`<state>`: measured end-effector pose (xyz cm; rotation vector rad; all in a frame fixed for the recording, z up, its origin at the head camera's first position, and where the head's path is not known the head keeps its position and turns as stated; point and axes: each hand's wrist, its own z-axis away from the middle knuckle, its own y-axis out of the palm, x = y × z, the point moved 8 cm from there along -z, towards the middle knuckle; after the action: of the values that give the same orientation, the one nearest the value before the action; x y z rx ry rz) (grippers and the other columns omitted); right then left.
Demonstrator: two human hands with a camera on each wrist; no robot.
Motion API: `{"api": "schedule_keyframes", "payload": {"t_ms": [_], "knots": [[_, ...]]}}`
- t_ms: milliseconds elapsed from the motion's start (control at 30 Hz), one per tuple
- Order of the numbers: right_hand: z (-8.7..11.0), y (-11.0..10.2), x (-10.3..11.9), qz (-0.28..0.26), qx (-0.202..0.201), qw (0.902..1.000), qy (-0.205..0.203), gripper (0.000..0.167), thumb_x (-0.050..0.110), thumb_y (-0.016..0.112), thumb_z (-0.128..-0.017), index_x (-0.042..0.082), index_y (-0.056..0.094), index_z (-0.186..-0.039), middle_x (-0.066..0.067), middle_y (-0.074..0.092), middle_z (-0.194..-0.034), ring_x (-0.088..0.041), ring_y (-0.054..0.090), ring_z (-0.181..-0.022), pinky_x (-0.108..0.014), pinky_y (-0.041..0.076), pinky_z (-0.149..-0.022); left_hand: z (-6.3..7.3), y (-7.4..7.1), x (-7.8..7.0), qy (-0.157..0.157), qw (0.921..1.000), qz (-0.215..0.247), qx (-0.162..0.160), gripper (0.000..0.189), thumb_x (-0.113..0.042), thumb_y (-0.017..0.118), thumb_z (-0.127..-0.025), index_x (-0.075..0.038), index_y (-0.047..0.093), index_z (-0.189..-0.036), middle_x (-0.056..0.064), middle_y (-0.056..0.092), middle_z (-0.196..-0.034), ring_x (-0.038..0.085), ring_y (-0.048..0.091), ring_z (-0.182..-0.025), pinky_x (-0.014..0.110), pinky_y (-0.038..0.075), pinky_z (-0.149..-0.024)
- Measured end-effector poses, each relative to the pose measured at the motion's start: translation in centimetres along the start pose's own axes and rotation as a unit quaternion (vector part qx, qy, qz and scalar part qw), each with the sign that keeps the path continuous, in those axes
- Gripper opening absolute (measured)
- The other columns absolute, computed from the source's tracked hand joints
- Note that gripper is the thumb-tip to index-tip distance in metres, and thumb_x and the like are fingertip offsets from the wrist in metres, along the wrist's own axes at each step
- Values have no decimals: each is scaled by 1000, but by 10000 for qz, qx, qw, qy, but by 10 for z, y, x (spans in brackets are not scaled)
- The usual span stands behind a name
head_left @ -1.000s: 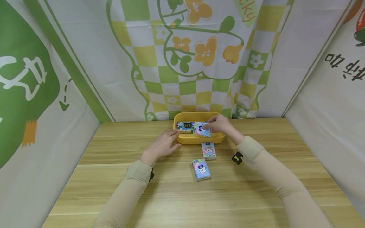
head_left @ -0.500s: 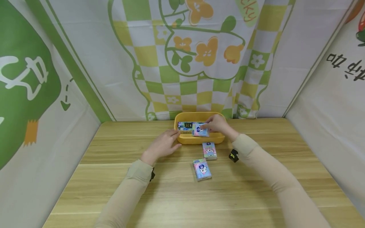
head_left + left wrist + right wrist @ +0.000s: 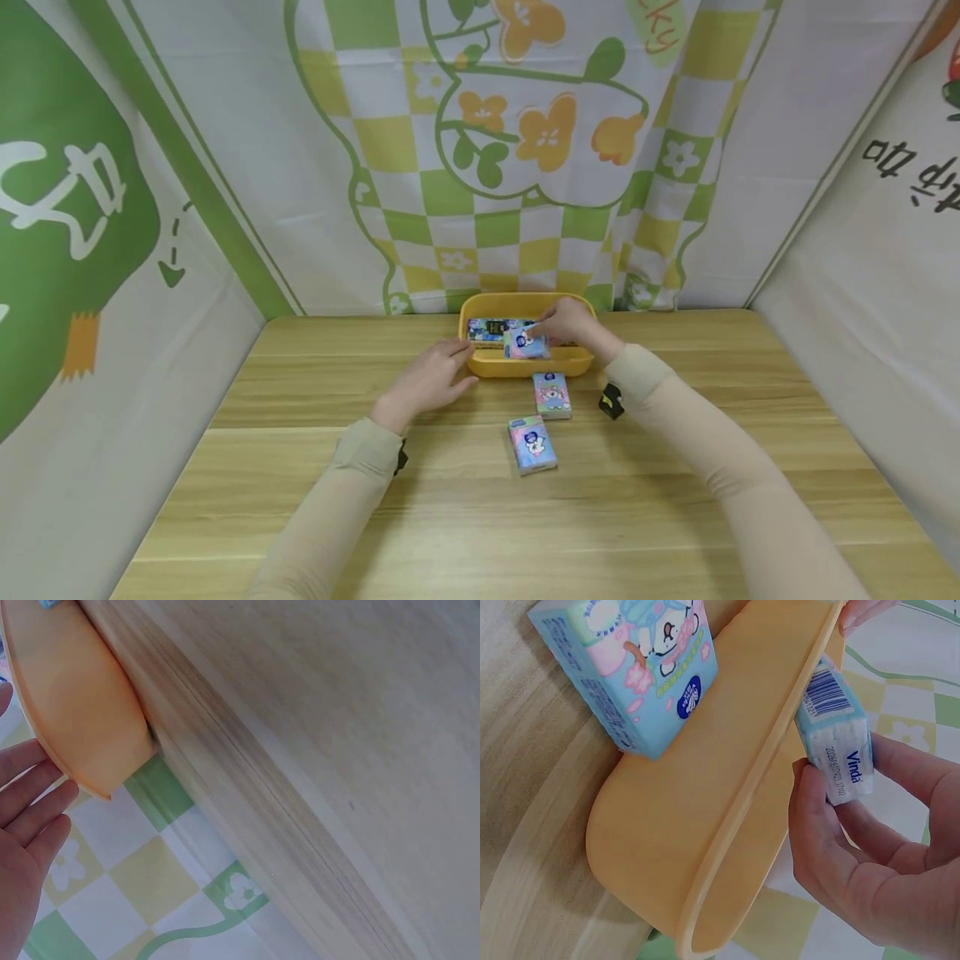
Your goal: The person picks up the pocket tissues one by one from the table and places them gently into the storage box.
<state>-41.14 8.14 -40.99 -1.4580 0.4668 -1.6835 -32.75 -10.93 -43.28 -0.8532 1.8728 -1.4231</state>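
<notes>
My right hand (image 3: 576,322) pinches a small pack of tissues (image 3: 527,343) between thumb and fingers, over the yellow plastic basket (image 3: 517,367). In the right wrist view this pack (image 3: 838,750), marked Vinda, sits partly past the basket's rim, its far end hidden. Inside the basket lie dark, flower-patterned packs (image 3: 487,328), partly covered by the held one. With fingers fairly straight, my left hand (image 3: 429,379) touches the basket's left end; the left wrist view has its fingertips at the rim (image 3: 64,774).
Two more tissue packs lie on the wooden table (image 3: 360,533): one pack (image 3: 552,396) right in front of the basket, another pack (image 3: 533,446) nearer the person. Behind the basket hangs a green and yellow checked cloth (image 3: 495,221).
My right hand has shifted slightly left with the tissue pack, which has turned straighter over the basket. My left hand keeps its place at the rim.
</notes>
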Motion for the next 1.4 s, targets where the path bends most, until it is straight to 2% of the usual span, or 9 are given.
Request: {"api": "schedule_keyframes", "payload": {"t_ms": [100,200,333,433,533,733,867,1200,1400], "knots": [[-2,1,1,84,88,9999,-17,34,32,73,-82,4,74,-101,-13,72,-98,-28,70,-89,-42,58,-83,0,0,0,17,10000,-57,7,54,-35,59,-93,2,53,-132,20,52,-137,32,47,-129,43,36,-113],[-3,2,3,160,163,9997,-43,26,31,73,-82,5,74,-86,-8,71,-78,-29,70,-85,-44,57,-84,0,0,0,45,10000,-81,-9,54,-35,59,-93,3,53,-132,20,52,-137,32,48,-129,44,35,-113],[-6,3,7,372,273,9989,-102,37,30,72,-83,10,57,-57,2,51,-50,-20,62,-58,-42,58,-75,-1,0,0,41,10000,-48,-21,54,-34,60,-93,3,53,-132,20,52,-136,33,47,-129,45,34,-114],[-8,5,9,435,403,9982,-51,48,29,72,-83,15,41,-49,5,36,-44,-13,49,-49,-36,53,-63,-1,1,1,29,10000,-35,-17,54,-34,60,-93,3,53,-132,21,51,-137,33,47,-129,45,34,-114],[-10,7,9,379,508,9980,66,50,27,72,-84,18,38,-48,7,33,-44,-17,52,-54,-35,55,-64,-1,1,1,19,10000,-48,4,54,-34,60,-93,3,53,-132,20,51,-137,33,47,-129,44,33,-114],[-10,11,12,106,681,9974,195,43,19,70,-84,16,40,-53,2,47,-57,-26,63,-74,-44,56,-87,-1,2,2,-30,10000,3,55,54,-34,59,-94,2,52,-133,20,50,-138,33,46,-130,44,33,-114],[-11,14,13,24,713,9971,255,38,17,70,-84,15,43,-58,-3,55,-68,-27,66,-79,-44,56,-88,-1,2,2,-71,9999,10,103,55,-35,58,-94,2,51,-134,20,50,-139,32,45,-131,43,32,-115],[-19,19,10,14,663,9967,478,23,21,72,-84,7,58,-72,-5,56,-75,-18,64,-71,-39,58,-86,0,1,1,-86,9998,-69,134,56,-37,57,-94,2,51,-134,19,49,-139,32,45,-131,43,31,-116],[-20,22,9,-102,793,9956,491,20,20,72,-84,3,63,-84,-7,59,-80,-20,65,-74,-39,58,-86,0,1,0,-92,9998,-11,157,55,-35,58,-94,2,51,-134,20,49,-140,32,45,-131,43,31,-116]]}}
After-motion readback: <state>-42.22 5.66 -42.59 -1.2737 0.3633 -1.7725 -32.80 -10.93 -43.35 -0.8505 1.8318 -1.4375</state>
